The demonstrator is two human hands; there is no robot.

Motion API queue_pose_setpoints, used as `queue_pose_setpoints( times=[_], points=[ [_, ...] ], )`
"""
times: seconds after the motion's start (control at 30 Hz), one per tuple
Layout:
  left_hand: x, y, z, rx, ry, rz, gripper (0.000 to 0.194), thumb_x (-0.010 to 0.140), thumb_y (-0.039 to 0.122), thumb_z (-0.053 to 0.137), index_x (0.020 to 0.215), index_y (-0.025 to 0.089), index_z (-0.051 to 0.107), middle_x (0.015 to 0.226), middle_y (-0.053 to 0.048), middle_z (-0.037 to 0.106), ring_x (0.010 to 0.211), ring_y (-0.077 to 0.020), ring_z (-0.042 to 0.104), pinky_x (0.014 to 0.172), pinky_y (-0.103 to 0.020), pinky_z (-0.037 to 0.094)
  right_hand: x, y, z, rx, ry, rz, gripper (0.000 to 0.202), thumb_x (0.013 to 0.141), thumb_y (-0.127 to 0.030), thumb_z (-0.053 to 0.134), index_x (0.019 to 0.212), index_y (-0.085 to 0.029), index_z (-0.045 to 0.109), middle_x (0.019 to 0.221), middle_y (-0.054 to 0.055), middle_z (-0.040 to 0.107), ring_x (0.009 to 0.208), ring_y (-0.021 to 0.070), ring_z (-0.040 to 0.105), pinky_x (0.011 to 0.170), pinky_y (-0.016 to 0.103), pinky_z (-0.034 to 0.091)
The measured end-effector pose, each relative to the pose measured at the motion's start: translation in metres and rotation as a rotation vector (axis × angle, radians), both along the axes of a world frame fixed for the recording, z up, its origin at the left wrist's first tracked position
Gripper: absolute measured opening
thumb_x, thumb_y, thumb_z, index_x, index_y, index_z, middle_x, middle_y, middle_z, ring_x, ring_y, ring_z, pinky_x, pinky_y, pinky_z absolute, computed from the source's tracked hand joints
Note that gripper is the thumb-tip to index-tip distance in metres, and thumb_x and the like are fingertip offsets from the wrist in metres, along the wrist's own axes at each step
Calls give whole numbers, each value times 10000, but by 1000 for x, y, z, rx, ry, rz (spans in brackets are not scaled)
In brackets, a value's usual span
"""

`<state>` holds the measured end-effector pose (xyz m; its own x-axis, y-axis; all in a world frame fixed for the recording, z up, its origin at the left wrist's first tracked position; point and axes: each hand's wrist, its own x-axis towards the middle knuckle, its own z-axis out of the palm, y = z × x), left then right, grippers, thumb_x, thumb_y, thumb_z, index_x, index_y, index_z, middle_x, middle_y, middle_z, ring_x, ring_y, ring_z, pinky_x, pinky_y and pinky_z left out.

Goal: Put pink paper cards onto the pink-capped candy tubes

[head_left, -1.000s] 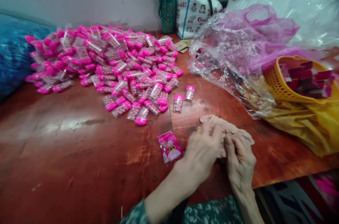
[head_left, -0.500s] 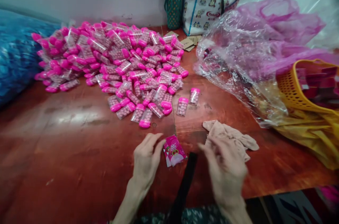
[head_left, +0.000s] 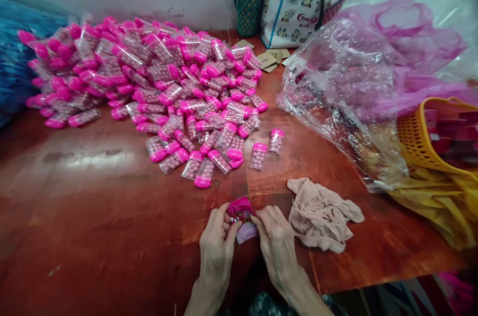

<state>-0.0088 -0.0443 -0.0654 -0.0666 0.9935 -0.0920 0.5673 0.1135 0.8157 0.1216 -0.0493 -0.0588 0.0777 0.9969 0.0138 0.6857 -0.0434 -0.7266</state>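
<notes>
Near the front of the table, a small pink printed packet (head_left: 242,209) with a pale lower part lies between my two hands. My left hand (head_left: 216,239) pinches its left edge with thumb and fingers. On the opposite edge, the fingers of my right hand (head_left: 275,236) are closed on it too. Whether it is a single piece or a thin stack, I cannot tell. Beyond it stand two clear bottles with pink caps and pale pink balls inside, a nearer bottle (head_left: 258,158) and a farther bottle (head_left: 276,143). A crumpled beige cloth (head_left: 323,216) lies right of my right hand.
A large heap of similar pink-capped bottles (head_left: 160,82) covers the back left. Behind are a blue bag (head_left: 22,57), cardboard pieces (head_left: 269,59) and a white tote bag (head_left: 295,7). Clear plastic (head_left: 336,87) and a yellow basket (head_left: 418,142) occupy the right of the table (head_left: 112,236).
My right hand has moved left from beside the cloth to the pink packet. Both hands have taken hold of the packet's edges. The view has shifted slightly.
</notes>
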Motion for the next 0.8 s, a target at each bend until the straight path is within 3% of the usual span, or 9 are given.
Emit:
queue_pose_setpoints(
  times=[0.23,0.33,0.43,0.5,0.6,0.7,0.8],
  points=[
    [6,2,5,-1,15,-50,234,796,207,538,1028,174,545,744,3,490,553,-129,521,561,-266,465,19,-2,5,58,99,-82,256,900,-199,388,882,-166,641,692,53,577,676,196,499,633,321,396],
    [5,0,9,21,11,-27,243,787,225,556,1026,180,569,760,-4,502,561,-131,523,581,-272,460,27,0,13,38,188,-148,252,909,-237,389,812,-166,611,741,52,587,717,190,520,669,312,403],
    [3,1,20,78,-38,78,240,761,262,599,988,185,614,806,-22,547,607,-137,530,606,-269,448,27,2,21,-27,295,-162,299,922,-276,375,712,-174,560,647,4,538,611,149,503,589,258,400],
    [4,6,31,18,-189,120,255,722,279,642,957,179,639,822,-30,590,647,-146,547,611,-260,447,22,3,26,-66,371,-136,313,925,-304,373,703,-173,551,609,-15,515,557,125,477,527,225,387],
    [12,14,44,-205,-549,58,229,696,270,668,899,165,681,792,-28,644,719,-162,575,660,-255,451,12,3,32,-96,462,-84,309,916,-322,395,706,-165,558,603,-21,517,539,105,464,498,198,386],
    [22,18,48,-253,-835,177,100,707,230,660,746,149,703,672,-1,630,652,-123,544,630,-222,435,6,3,39,-136,602,-33,287,910,-323,402,760,-155,579,636,-13,552,568,106,504,519,192,421],
    [28,19,48,-282,-974,274,64,660,198,697,648,136,684,603,13,607,567,-90,508,555,-195,418,3,3,43,-173,708,-8,170,840,-295,529,816,-147,609,681,-5,614,609,124,561,559,209,466]
  ],
)
